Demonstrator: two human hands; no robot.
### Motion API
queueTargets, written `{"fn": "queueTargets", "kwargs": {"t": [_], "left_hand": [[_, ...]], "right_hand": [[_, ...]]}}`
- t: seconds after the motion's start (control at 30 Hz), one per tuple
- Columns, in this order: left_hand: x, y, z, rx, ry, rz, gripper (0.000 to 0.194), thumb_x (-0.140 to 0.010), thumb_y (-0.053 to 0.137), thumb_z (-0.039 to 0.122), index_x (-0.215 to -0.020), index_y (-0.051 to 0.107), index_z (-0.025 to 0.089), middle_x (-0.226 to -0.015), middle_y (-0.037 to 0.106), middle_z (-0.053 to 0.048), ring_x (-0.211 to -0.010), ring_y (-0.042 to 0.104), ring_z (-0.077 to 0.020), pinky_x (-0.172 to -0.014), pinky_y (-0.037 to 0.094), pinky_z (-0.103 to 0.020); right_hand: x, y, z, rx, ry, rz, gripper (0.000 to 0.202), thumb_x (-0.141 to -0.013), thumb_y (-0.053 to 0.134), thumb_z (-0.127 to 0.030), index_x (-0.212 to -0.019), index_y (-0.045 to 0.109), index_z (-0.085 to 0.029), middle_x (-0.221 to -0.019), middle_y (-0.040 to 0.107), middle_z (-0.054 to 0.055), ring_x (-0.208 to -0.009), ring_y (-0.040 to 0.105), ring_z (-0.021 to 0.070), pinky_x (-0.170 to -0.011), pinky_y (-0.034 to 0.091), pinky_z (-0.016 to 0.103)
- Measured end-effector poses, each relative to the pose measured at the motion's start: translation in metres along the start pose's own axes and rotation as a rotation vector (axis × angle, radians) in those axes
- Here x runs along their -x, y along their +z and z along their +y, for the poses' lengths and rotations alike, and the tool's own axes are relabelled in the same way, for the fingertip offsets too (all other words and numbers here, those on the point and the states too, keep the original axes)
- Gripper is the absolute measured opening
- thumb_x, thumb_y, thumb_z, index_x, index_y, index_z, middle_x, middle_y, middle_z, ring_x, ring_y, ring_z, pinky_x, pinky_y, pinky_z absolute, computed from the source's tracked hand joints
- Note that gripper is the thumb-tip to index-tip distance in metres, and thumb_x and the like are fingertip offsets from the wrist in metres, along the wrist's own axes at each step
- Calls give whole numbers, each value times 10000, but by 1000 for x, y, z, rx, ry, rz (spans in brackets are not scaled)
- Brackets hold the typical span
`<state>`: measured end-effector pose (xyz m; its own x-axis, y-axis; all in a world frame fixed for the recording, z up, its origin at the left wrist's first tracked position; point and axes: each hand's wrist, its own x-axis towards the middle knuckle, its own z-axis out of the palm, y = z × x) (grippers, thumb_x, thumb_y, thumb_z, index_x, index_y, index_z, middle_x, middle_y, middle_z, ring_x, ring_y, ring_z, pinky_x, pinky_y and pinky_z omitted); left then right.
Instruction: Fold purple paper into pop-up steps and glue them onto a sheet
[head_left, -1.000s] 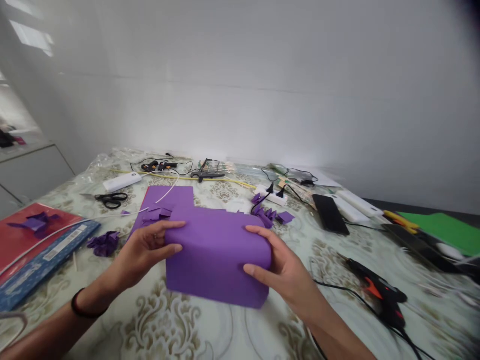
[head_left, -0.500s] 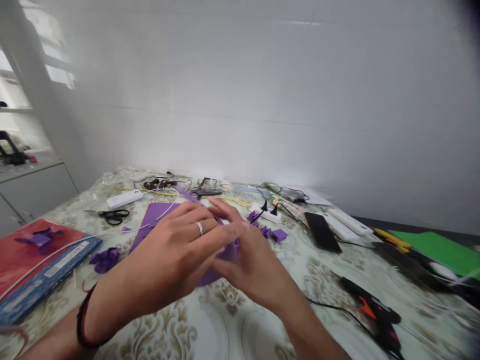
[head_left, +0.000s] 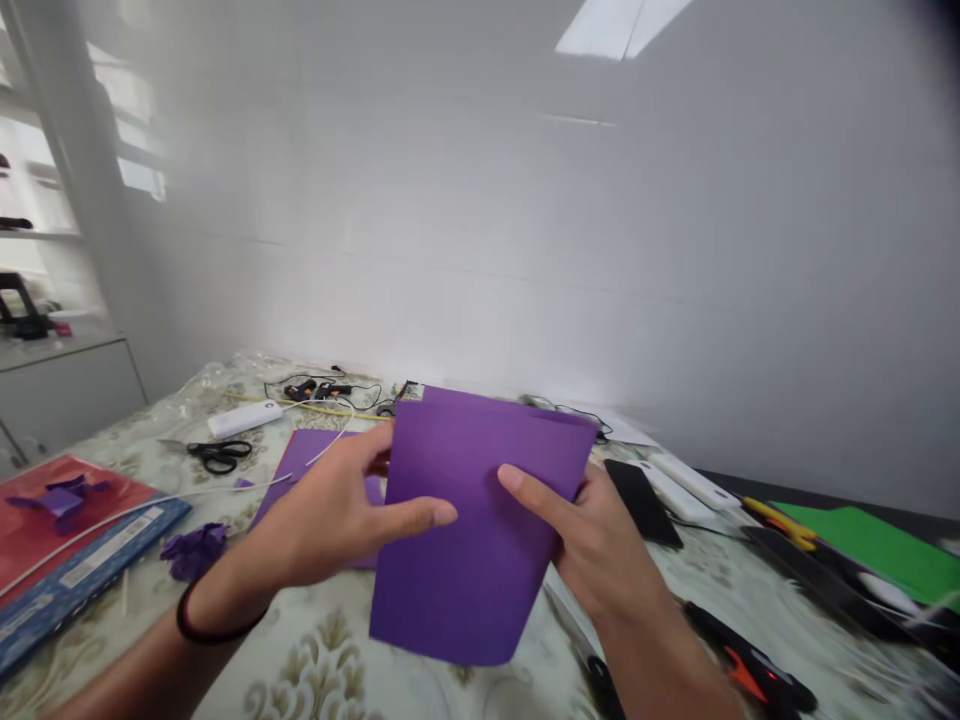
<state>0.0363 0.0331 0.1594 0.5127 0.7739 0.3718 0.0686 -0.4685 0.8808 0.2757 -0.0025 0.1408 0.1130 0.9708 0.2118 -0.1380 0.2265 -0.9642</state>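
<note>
Left hand (head_left: 337, 515): ours is clamped on the left side of the folded purple paper (head_left: 465, 560), thumb on its near face, fingers partly hidden behind.
Right hand (head_left: 596, 530): we pinch the right side the same way, thumb in front, the other fingers mostly out of sight behind.
Folded purple paper: we have it raised above the patterned cloth (head_left: 315, 665), broad face towards us, two layers showing at the top edge.
By our right forearm: a bladed tool (head_left: 564, 612), partly covered, and a black and orange glue gun (head_left: 750, 655).
To our left: a crumpled purple piece (head_left: 195, 552) beside a red and blue packet (head_left: 90, 570), with a purple scrap (head_left: 64, 500) on top.
Behind our hands: a purple sheet (head_left: 300, 455) lying flat, black-handled scissors (head_left: 217, 455) left of it, a black phone (head_left: 641, 500) to the right.
Farther right: a yellow-handled tool (head_left: 780, 522) near a green sheet (head_left: 870, 545).
Far side: black tools with cables (head_left: 319, 390), then a pale wall (head_left: 480, 200).
</note>
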Motion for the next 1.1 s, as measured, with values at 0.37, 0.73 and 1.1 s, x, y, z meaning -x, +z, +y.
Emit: {"fn": "queueTargets", "kwargs": {"t": [0.37, 0.73, 1.1], "left_hand": [[-5, 5, -11, 15, -94, 112, 317, -843, 836, 532, -949, 876, 235, -971, 875, -65, -888, 824, -324, -732, 645, -380], [0, 8, 3, 146, -17, 105, 281, -901, 870, 370, -1125, 816, 210, -1027, 857, -47, -923, 810, -228, -799, 642, -285], [5, 11, 7, 254, -43, 112, 175, -961, 817, 321, -1083, 789, 198, -964, 856, -43, -948, 833, -218, -817, 662, -266]], "right_hand": [[-2, -10, 0, 155, -32, 13, 584, -773, 926, -635, -1161, 797, -217, -980, 854, 119, -845, 798, 294, -724, 671, 392], [6, -10, -9, 24, 16, 25, 458, -731, 993, -550, -985, 854, -195, -931, 859, 108, -797, 798, 267, -698, 661, 338], [6, -10, -6, 30, -5, 108, 402, -687, 1024, -518, -895, 835, -231, -858, 848, 68, -717, 784, 238, -629, 664, 313]]}}
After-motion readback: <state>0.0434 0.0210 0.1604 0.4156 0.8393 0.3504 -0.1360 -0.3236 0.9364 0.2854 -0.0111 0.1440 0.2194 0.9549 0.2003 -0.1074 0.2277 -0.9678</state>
